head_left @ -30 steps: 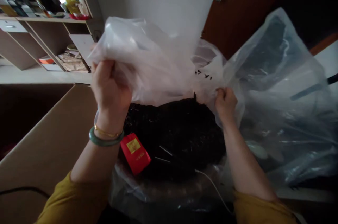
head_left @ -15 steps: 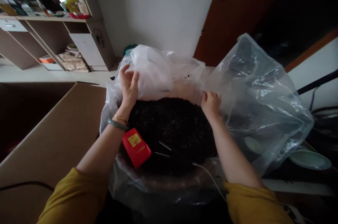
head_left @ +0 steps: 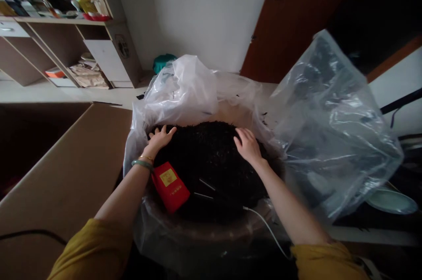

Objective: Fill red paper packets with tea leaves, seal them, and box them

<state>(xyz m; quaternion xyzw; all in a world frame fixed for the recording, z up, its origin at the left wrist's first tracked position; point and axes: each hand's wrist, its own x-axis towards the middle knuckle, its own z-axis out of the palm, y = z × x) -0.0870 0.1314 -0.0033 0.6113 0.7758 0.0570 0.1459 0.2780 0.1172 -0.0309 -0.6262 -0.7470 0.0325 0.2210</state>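
A heap of dark, dry shreds that look like loose tea leaves [head_left: 211, 152] fills a round container lined with a clear plastic bag [head_left: 194, 89]. My left hand [head_left: 160, 138] rests at the heap's left edge, fingers spread, holding nothing. On the heap's far right side lies my right hand [head_left: 248, 144], fingers stretched out and empty. Close to my left wrist, a red packet [head_left: 171, 187] with a yellow label sits on the near part of the leaves. Beside it is a dark device with two thin metal prongs [head_left: 207, 184] and a white cable [head_left: 263, 220]; its body barely shows against the leaves.
An open cardboard box [head_left: 69, 152] stands at the left. The bag's loose side [head_left: 339, 126] billows out on the right, near a pale green dish [head_left: 392, 201]. Behind are a shelf unit [head_left: 108, 60], a green bundle [head_left: 163, 62] and a brown door [head_left: 283, 25].
My left hand has come down from above the bag's edge onto the leaves. My right hand has let go of the bag at the right and moved left onto the heap.
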